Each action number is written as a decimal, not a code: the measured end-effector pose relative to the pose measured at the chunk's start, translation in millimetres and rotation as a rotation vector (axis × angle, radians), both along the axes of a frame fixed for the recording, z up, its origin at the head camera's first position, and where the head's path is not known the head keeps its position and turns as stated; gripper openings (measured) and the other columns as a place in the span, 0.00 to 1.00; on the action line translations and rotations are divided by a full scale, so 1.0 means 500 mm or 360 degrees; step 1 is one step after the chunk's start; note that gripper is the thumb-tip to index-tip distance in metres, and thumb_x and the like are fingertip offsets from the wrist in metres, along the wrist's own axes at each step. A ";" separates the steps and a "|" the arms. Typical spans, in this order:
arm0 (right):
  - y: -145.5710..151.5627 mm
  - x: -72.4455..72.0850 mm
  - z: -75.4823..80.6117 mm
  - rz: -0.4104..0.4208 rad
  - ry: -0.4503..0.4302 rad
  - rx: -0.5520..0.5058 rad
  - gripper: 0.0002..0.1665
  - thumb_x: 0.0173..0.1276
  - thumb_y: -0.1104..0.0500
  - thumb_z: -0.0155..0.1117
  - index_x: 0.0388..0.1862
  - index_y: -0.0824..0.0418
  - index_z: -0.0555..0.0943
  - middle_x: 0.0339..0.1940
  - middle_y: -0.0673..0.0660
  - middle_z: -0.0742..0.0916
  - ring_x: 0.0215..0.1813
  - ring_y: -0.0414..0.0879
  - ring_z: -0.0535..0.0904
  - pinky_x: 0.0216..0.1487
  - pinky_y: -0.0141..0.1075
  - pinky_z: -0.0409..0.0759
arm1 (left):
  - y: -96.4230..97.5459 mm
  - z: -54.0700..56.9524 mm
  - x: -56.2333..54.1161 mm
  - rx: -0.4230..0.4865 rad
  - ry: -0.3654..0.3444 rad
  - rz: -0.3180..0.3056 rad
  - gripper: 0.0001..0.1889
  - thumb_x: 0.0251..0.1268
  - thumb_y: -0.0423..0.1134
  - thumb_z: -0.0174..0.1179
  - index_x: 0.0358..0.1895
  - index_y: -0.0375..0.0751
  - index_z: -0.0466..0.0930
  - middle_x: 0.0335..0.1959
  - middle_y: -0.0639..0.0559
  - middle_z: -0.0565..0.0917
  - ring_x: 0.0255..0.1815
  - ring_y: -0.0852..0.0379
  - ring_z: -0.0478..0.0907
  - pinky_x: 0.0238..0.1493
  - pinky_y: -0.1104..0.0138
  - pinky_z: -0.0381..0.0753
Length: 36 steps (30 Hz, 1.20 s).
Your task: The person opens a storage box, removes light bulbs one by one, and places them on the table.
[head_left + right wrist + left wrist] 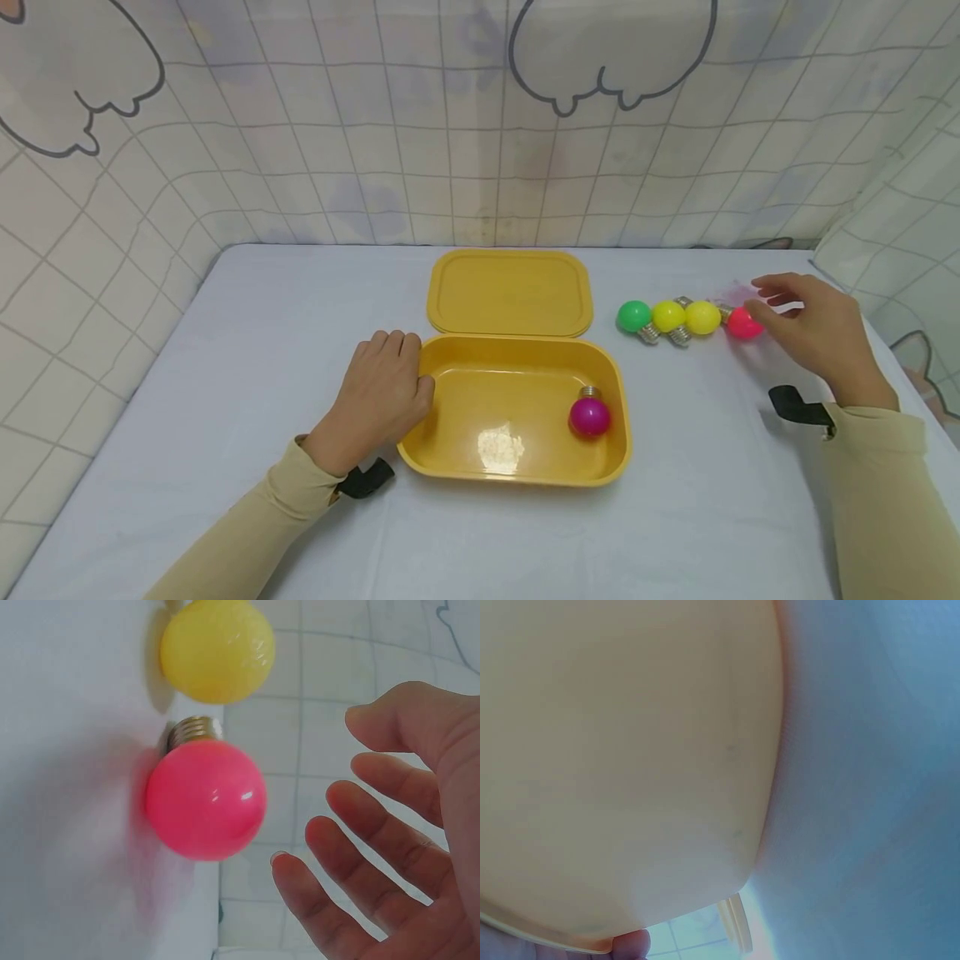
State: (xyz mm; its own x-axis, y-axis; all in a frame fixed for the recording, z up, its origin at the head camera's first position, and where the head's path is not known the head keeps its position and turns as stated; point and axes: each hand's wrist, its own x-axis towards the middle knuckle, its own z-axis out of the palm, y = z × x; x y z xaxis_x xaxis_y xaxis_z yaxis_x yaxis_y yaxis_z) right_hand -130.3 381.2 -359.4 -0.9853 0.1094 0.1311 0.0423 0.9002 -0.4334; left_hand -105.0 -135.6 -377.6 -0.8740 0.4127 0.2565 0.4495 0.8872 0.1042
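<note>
In the head view my left hand (378, 396) grips the left rim of a yellow plastic box (517, 475). The left wrist view shows the box's outer wall (630, 750) close up, with fingertips (632, 943) at its rim. Inside the box, on the right, lies a purple light bulb (589, 417). My right hand (821, 329) hovers beside a pink-red light bulb (744, 323). Seen from the right wrist, its fingers (375, 866) are spread and loosely bent, apart from the pink bulb (206, 801), and hold nothing.
A green bulb (633, 315) and two yellow bulbs, one nearer the green (667, 316) and one nearer the pink (702, 317), lie in a row with the pink bulb. Behind the box lies a yellow lid (512, 292). White cloth (247, 350) covers the table.
</note>
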 end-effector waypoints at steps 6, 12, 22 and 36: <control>-0.025 0.007 0.012 0.0058 0.0105 -0.0023 0.27 0.75 0.50 0.63 0.66 0.63 0.78 0.58 0.69 0.83 0.55 0.64 0.79 0.37 0.07 0.57 | -0.001 -0.001 0.001 0.0029 0.0050 -0.0030 0.06 0.62 0.35 0.48 0.30 0.37 0.65 0.25 0.48 0.62 0.29 0.50 0.59 0.35 0.64 0.55; -0.049 0.004 0.020 0.0163 0.0225 -0.0021 0.24 0.72 0.55 0.66 0.64 0.63 0.80 0.55 0.67 0.85 0.52 0.61 0.81 0.41 0.05 0.58 | 0.008 -0.003 -0.002 0.0039 0.0109 -0.0038 0.06 0.61 0.35 0.48 0.29 0.37 0.64 0.24 0.48 0.62 0.28 0.50 0.58 0.34 0.64 0.54; -0.124 0.024 0.029 0.0424 0.0314 -0.0002 0.25 0.66 0.59 0.74 0.61 0.60 0.82 0.50 0.62 0.88 0.46 0.54 0.81 0.42 0.07 0.66 | 0.040 -0.007 -0.012 0.0034 0.0080 -0.0071 0.07 0.63 0.37 0.49 0.32 0.36 0.67 0.25 0.47 0.65 0.30 0.49 0.60 0.35 0.64 0.56; -0.228 0.057 0.076 0.0839 0.0315 0.0116 0.20 0.62 0.61 0.76 0.54 0.56 0.85 0.43 0.50 0.88 0.38 0.44 0.83 0.38 0.31 0.84 | 0.044 -0.005 -0.010 -0.0016 0.0058 -0.0027 0.08 0.63 0.39 0.50 0.32 0.36 0.67 0.26 0.47 0.66 0.31 0.49 0.60 0.36 0.63 0.57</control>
State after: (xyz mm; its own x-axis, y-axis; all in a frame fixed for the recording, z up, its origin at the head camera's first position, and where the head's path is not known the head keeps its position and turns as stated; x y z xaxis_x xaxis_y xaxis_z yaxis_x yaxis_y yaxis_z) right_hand -101.6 267.3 -321.4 -0.8602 -0.4069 0.3075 -0.4966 0.8054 -0.3235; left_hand -110.2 -113.6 -379.8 -0.8569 0.4301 0.2840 0.4679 0.8803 0.0786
